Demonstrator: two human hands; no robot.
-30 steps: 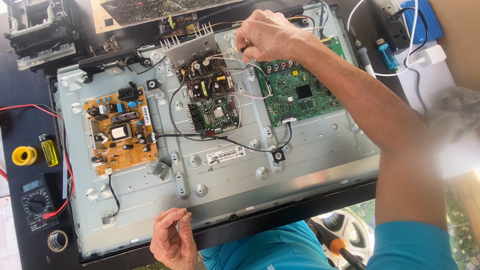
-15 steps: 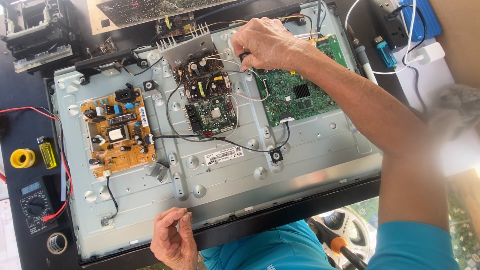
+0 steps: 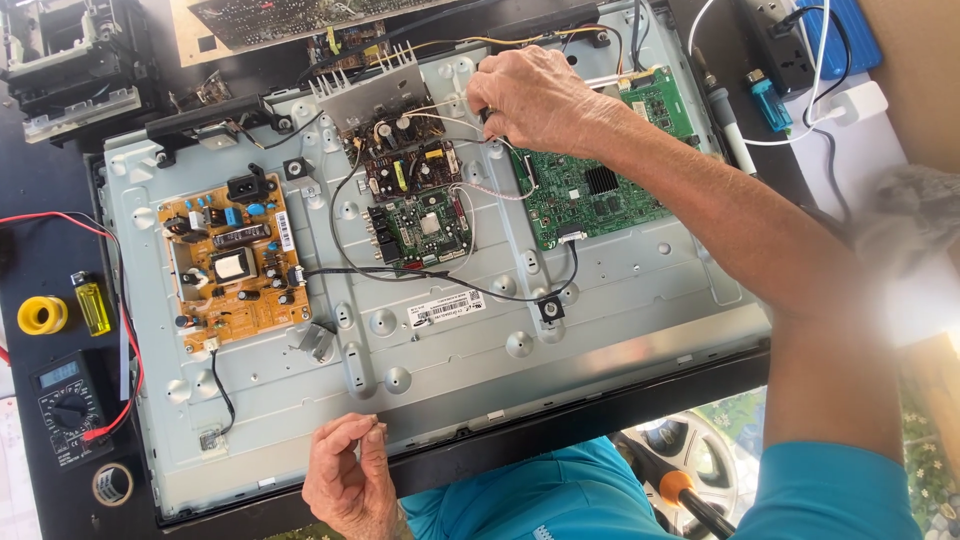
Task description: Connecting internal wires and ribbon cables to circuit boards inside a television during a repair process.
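A flat-screen panel lies back-up, its grey metal chassis (image 3: 600, 300) bare. On it sit an orange power board (image 3: 235, 260), a dark middle board (image 3: 415, 200) with a finned heat sink, and a green main board (image 3: 600, 180). My right hand (image 3: 535, 100) reaches in from the right. Its fingers curl around what looks like a thin tool with a dark tip, above the thin wires between the middle and green boards. My left hand (image 3: 345, 480) rests at the panel's near edge with its fingertips pinched together; nothing shows in them.
Left of the panel lie a black multimeter (image 3: 65, 405) with red leads, a yellow lighter (image 3: 92, 303), a yellow tape roll (image 3: 40, 315) and a grey tape roll (image 3: 112, 484). A power strip (image 3: 790, 55) and blue box are at top right. An orange-handled tool (image 3: 690, 500) pokes out below.
My right hand stays at the wires by the green board, shifted slightly along them. My left hand keeps its place at the near edge. The camera view drifted a little.
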